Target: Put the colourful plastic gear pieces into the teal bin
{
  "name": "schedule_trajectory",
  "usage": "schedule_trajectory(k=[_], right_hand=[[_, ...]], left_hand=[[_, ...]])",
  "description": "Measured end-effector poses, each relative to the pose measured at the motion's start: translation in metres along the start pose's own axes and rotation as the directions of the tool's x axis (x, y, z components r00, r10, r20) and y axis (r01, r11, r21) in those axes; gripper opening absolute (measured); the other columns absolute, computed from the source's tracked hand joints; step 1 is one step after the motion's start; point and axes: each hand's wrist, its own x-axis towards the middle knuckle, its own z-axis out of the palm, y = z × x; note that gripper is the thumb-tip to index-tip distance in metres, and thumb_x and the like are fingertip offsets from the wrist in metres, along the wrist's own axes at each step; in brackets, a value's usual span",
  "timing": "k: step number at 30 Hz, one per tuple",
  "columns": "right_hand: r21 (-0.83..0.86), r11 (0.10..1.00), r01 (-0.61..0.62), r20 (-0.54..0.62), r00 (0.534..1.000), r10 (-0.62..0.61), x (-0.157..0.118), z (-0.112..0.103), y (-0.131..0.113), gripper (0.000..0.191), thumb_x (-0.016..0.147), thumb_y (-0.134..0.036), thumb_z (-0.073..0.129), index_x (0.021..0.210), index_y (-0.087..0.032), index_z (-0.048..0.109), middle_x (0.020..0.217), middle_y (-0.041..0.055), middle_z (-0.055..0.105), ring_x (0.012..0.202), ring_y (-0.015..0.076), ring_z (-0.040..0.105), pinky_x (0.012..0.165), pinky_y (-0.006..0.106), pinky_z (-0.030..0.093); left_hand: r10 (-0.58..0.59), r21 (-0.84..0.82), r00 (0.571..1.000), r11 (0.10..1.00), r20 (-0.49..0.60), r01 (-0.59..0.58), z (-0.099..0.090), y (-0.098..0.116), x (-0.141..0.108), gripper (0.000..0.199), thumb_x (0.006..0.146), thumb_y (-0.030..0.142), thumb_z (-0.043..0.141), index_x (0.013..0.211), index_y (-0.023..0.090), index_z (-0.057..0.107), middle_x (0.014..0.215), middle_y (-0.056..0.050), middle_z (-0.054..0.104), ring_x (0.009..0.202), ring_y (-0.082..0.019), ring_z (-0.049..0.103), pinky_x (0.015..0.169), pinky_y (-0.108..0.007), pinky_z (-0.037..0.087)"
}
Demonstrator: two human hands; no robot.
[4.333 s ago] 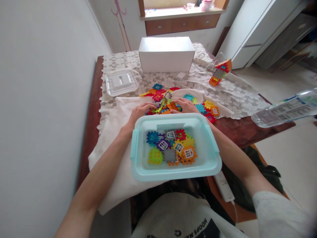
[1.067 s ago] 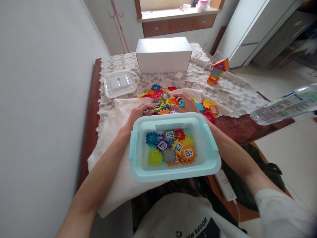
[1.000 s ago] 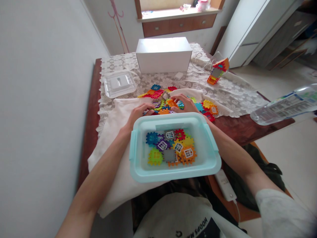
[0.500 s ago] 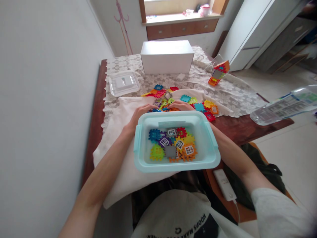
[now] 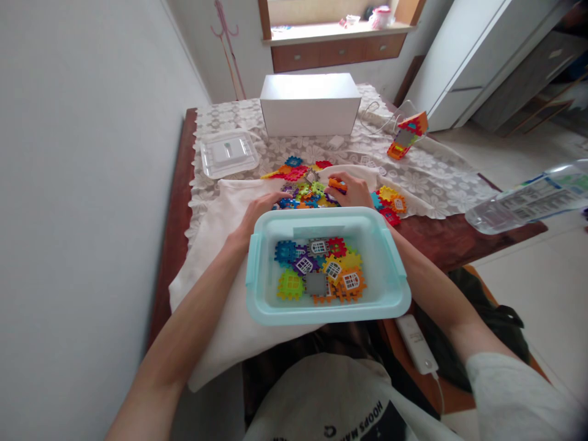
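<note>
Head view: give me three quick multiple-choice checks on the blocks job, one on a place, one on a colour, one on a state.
1. Where does the clear lid lie?
A. On the lace cloth, left of the white box
B. On the bin
C. On the floor

2. What colour is the storage bin nearest the person?
A. Red
B. Pale blue
C. Black

3. What is the state of the right hand?
A. Flat and empty inside the bin
B. Raised over the loose block pile, fingers closed on an orange block
C. Gripping the bottle

Answers:
1 A: the lid sits on the cloth beside the white box.
2 B: its rim and handles are pale blue.
3 B: the orange block shows at its fingertips above the loose block pile; the left hand rests at the pile's left edge.
</note>
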Motion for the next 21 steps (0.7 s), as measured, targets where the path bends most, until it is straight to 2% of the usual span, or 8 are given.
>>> schedule_trajectory(k=[3,5,10,12,16,21], right_hand=[[-0.024,0.996,-0.080,-0.048,0.996,0.079,0.002,0.001,0.011,0.046,0.109,-0.035,0.082,0.151,-0.020,0.070,0.145,0.0176,0.087,0.131,0.0377,0.082,0.118,0.049,0.061],[-0.020,0.996,-0.089,-0.044,0.995,0.088,0.001,0.003,0.014,0.051,0.106,-0.032,0.084,0.153,-0.021,0.067,0.145,0.0168,0.087,0.130,0.0373,0.082,0.116,0.050,0.061],[-0.017,0.997,-0.077,-0.049,0.996,0.076,0.000,0.010,0.016,0.040,0.104,-0.033,0.076,0.142,-0.023,0.073,0.128,0.0146,0.089,0.118,0.0390,0.083,0.108,0.052,0.064],[-0.036,0.998,-0.054,-0.049,0.997,0.052,0.000,0.012,0.017,0.034,0.103,-0.033,0.075,0.136,-0.024,0.077,0.129,0.0144,0.088,0.115,0.0385,0.083,0.107,0.052,0.065],[-0.049,0.999,-0.006,-0.053,0.999,0.004,0.000,0.008,0.014,0.024,0.108,-0.039,0.076,0.126,-0.023,0.082,0.139,0.0153,0.085,0.120,0.0351,0.080,0.111,0.048,0.062],[-0.014,0.999,0.032,-0.034,0.999,-0.033,-0.002,-0.001,0.007,0.034,0.121,-0.047,0.059,0.130,-0.023,0.083,0.139,0.0147,0.085,0.128,0.0317,0.075,0.119,0.047,0.058]], left_hand=[[-0.016,-0.008,0.998,1.000,-0.056,0.015,0.003,-0.001,0.001,0.040,0.097,0.046,0.080,0.133,0.030,0.087,0.133,-0.007,0.091,0.119,-0.033,0.086,0.110,-0.047,0.070],[-0.019,-0.008,0.996,1.000,-0.092,0.018,0.006,-0.002,0.001,0.038,0.099,0.049,0.081,0.131,0.030,0.086,0.128,-0.007,0.092,0.116,-0.032,0.086,0.108,-0.046,0.070],[-0.007,0.006,0.994,1.000,-0.111,0.008,0.008,-0.003,-0.001,0.038,0.104,0.053,0.076,0.131,0.028,0.086,0.126,-0.006,0.091,0.113,-0.032,0.086,0.108,-0.046,0.070],[0.004,0.012,0.997,1.000,-0.082,-0.003,0.007,-0.004,-0.001,0.039,0.105,0.051,0.074,0.134,0.028,0.086,0.132,-0.007,0.090,0.119,-0.033,0.085,0.113,-0.047,0.068],[0.039,0.034,0.999,0.999,0.003,-0.039,0.003,-0.003,-0.001,0.048,0.101,0.041,0.075,0.146,0.028,0.082,0.155,-0.010,0.083,0.146,-0.035,0.076,0.134,-0.051,0.058],[0.075,0.013,0.996,0.997,0.036,-0.076,0.001,0.001,-0.002,0.055,0.097,0.033,0.077,0.152,0.029,0.078,0.178,-0.009,0.068,0.164,-0.037,0.065,0.143,-0.054,0.050]])
